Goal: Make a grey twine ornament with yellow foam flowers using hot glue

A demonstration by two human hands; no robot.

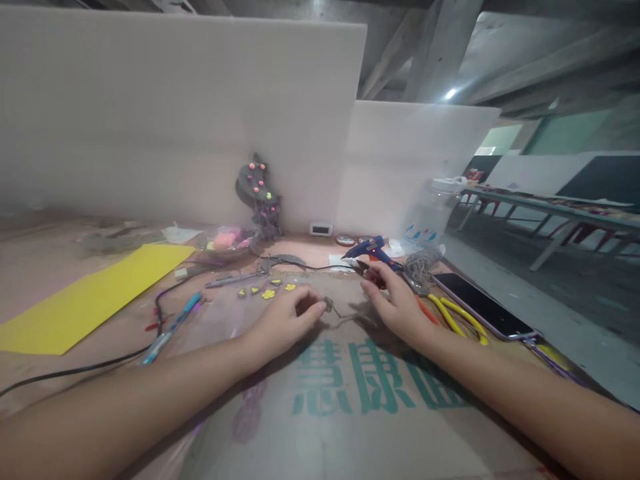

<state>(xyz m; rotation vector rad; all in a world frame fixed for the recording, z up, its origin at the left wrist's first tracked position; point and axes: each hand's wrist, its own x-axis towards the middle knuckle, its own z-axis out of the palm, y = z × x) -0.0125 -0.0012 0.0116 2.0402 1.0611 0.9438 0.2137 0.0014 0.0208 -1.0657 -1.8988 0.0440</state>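
Note:
My left hand [293, 317] is closed in a pinch on a small grey piece with a thin stem [329, 305], its tail trailing to the right just above the board. My right hand [397, 303] is closed around a dark pointed tool [361, 268]; fingers cover most of it, so its kind cannot be made out. Beyond my left hand lie small yellow flower-shaped pieces [269, 294] and leaf-like ones. A blue glue gun [364, 248] rests behind my right hand. Under both hands is a board with green printed characters [380, 380].
Yellow-handled pliers [453, 319] and a phone [485, 307] lie to the right. A bottle [430, 213] and grey string [421, 263] stand behind. At left are a yellow sheet [100, 297], a blue pen [173, 327] and a black cable [75, 370]. A beaded grey ornament [260, 193] leans on the partition.

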